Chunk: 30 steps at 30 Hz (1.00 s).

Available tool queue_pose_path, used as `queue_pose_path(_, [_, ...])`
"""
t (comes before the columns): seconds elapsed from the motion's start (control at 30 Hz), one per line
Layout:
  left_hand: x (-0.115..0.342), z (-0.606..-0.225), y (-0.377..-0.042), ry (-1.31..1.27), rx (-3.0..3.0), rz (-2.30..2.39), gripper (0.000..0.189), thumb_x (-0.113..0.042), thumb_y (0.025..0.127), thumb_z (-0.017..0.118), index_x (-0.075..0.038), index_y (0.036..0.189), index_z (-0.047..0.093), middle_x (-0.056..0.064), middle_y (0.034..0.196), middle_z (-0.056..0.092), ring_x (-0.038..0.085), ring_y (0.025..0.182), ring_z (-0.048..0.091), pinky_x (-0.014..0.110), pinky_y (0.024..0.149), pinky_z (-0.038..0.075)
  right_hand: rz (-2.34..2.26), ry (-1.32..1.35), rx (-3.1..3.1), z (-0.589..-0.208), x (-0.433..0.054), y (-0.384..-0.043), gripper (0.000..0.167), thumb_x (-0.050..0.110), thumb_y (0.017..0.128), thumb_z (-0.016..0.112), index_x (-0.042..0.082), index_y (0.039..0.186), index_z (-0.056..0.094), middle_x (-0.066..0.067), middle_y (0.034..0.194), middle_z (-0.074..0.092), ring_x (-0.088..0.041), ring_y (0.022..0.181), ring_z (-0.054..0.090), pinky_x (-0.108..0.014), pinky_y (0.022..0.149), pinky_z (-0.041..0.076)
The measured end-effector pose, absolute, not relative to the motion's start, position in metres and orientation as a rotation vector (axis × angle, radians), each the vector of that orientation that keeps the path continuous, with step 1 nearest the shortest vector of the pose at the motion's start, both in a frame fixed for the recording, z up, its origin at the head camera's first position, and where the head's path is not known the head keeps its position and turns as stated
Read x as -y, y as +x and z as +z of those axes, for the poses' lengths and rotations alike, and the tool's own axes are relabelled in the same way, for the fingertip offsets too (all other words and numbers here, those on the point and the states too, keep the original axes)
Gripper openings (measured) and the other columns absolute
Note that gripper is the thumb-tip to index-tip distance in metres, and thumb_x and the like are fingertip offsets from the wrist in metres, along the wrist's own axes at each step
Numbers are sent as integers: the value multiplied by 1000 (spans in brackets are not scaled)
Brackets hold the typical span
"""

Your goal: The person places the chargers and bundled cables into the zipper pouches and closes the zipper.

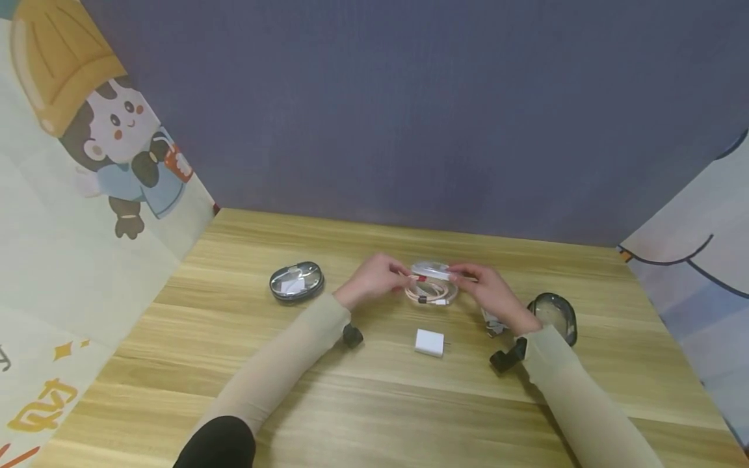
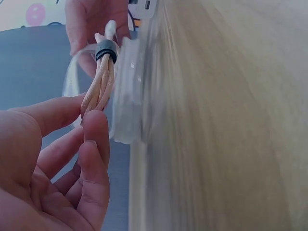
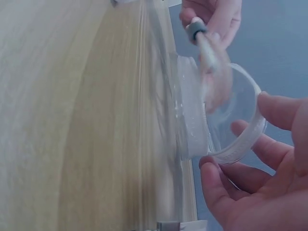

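Observation:
My left hand (image 1: 377,281) pinches one end of a coiled, peach-coloured charging cable (image 2: 100,89) between thumb and fingers. A dark strap (image 2: 106,49) binds the coil. With the thumb and fingers of my right hand (image 1: 488,291) I hold the raised lid (image 3: 248,137) of a clear plastic oval case (image 3: 190,110). The case stands open on the table, its lid tilted up toward the back. In the head view the cable overlaps the case, and in both wrist views it hangs at the opening between lid and base.
A white charger plug (image 1: 430,342) lies on the wooden table (image 1: 374,403) in front of the hands. To the left sits a dark-rimmed oval case (image 1: 296,283) with a white item inside. Another dark-rimmed case (image 1: 552,315) and a grey item (image 1: 493,324) are partly hidden by my right arm.

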<state>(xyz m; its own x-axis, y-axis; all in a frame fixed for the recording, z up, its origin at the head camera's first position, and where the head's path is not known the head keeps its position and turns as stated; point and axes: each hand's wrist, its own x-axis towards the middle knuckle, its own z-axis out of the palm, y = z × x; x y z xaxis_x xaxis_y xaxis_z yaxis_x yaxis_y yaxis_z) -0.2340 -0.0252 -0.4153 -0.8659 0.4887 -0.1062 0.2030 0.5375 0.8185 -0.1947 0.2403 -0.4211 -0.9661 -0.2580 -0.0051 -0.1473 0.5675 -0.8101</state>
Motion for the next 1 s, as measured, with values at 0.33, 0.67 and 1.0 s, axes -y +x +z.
queue_pose_path(0.33, [22, -420, -237, 466, -2394, 1424, 15, -24, 87, 78, -11, 96, 79, 5, 74, 72, 23, 72, 64, 27, 62, 46, -1426, -304, -2622, -421, -240, -194, 49, 38, 101, 58, 4, 136, 58, -19, 137, 57, -39, 128, 50, -59, 109, 34])
queue_pose_path(0.67, [13, -429, -239, 321, -2461, 1447, 17, -25, 80, 84, -12, 88, 77, -1, 72, 70, 16, 65, 65, 27, 62, 52, -1458, -292, -2584, -422, -238, -194, 49, 37, 102, 57, 3, 136, 57, -19, 137, 57, -38, 128, 51, -57, 109, 35])
queue_pose_path(1.0, [6, -430, -241, 224, -2520, 1568, 17, -27, 80, 84, -13, 85, 76, 1, 65, 68, 16, 61, 63, 25, 55, 46, -1456, -278, -2594, -421, -236, -194, 51, 41, 100, 59, 3, 134, 59, -18, 134, 59, -37, 126, 52, -56, 108, 37])
